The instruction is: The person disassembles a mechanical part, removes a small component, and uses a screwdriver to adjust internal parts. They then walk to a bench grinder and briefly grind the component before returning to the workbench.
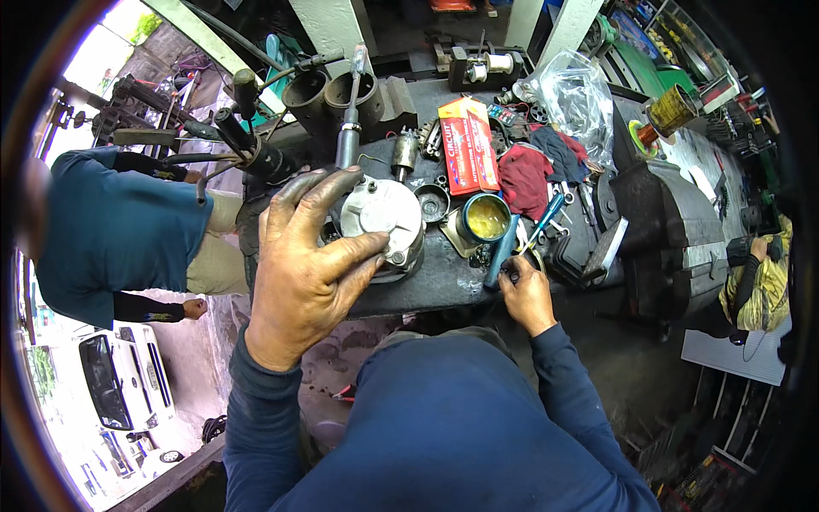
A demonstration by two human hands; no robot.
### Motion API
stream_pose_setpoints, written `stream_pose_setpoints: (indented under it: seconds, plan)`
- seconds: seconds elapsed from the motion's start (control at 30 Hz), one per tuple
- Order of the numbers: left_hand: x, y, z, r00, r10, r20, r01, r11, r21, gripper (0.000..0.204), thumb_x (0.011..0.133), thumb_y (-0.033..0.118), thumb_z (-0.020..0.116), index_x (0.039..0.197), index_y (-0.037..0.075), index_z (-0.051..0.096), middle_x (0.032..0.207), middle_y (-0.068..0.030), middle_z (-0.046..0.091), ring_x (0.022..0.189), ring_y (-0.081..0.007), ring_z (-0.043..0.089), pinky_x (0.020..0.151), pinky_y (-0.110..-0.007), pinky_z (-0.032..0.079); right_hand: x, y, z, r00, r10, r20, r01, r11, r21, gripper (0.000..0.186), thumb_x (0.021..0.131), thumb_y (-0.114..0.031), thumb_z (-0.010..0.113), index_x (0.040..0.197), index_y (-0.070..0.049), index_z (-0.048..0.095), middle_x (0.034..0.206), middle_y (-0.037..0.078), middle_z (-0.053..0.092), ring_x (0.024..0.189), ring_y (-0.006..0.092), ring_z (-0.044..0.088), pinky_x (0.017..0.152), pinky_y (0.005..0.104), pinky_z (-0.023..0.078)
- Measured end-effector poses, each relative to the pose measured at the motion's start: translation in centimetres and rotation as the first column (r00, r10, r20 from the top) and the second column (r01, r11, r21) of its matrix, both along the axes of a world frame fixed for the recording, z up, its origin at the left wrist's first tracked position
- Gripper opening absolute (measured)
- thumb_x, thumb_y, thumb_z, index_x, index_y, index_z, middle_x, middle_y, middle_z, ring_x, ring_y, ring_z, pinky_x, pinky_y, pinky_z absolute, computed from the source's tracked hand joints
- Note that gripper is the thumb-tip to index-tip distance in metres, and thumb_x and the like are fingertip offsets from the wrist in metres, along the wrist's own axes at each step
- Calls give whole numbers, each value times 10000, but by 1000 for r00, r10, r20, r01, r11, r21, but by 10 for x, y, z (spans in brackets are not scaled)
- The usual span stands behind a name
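My left hand (303,256) curls its fingers over a round silver metal housing (380,213) with bolt bosses, gripping it at the bench's near edge. My right hand (525,294) has its fingers closed at the near ends of some tools; what they hold is too small to make out. Beside them lie a teal cylindrical object (500,254) and a slim blue-handled tool (550,211). Between my hands are an open tub of yellowish grease (488,218), a small black round cap (433,200), a red-and-white box (467,141) and a small cylindrical motor (404,154).
Rags (525,179), a plastic bag (576,98), metal sleeves (307,94) and an upright long-handled tool (350,128) crowd the dark bench (392,299). A co-worker in teal (128,235) stands left, another person's hand (758,249) shows far right. A white car (119,375) is outside.
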State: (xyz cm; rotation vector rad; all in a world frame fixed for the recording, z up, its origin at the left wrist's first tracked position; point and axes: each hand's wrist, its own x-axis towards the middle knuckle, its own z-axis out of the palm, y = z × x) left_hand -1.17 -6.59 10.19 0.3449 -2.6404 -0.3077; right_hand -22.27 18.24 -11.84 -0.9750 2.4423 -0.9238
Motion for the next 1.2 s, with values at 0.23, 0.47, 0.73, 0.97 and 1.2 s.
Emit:
stream_pose_setpoints:
  seconds: [0.23, 0.47, 0.73, 0.97, 1.2]
  plan:
    - [0, -2, 7, 993, -39, 110, 46, 997, -67, 371, 694, 149, 892, 1056, 204, 833, 1514, -132, 569, 1403, -385, 464, 1163, -495, 360, -1, 2, 3, 1000, 3, -21, -5, 998, -55, 200, 896, -111, 730, 1053, 8, 697, 935, 194, 747, 851, 354, 734, 775, 424, 563]
    - [10, -7, -11, 995, 30, -98, 6, 937, 349, 400, 722, 136, 877, 1112, 89, 800, 1546, -223, 508, 1443, -393, 468, 1188, -493, 369, -2, 1, 1, 998, 27, -54, -31, 998, -62, 205, 896, -114, 734, 1057, 7, 696, 936, 187, 746, 841, 344, 731, 768, 421, 563]
    - [-3, -14, -34, 987, -48, -156, 124, 841, 526, 236, 747, 115, 854, 971, 71, 794, 1551, -222, 500, 1443, -341, 476, 1172, -460, 376, -6, 0, -7, 998, 41, -41, -40, 999, 22, 235, 896, -157, 721, 1065, 3, 688, 994, 231, 745, 935, 435, 718, 843, 497, 558]
    - [-2, -21, -28, 994, -85, -63, 106, 839, 534, 169, 782, 104, 787, 938, 41, 799, 1597, -256, 450, 1312, -299, 609, 1094, -417, 466, -11, 0, -21, 996, 21, -90, -15, 998, 68, 290, 887, -202, 735, 1107, -18, 690, 933, 271, 737, 923, 452, 712, 849, 526, 541]
    - [-10, -15, -29, 993, -52, -104, 108, 748, 654, 189, 737, 119, 828, 896, 32, 776, 1591, -262, 463, 1320, -323, 596, 1116, -442, 445, -10, -2, -18, 999, 11, -43, -9, 999, 40, 266, 886, -185, 737, 1093, -22, 697, 936, 262, 737, 927, 439, 718, 845, 506, 550]
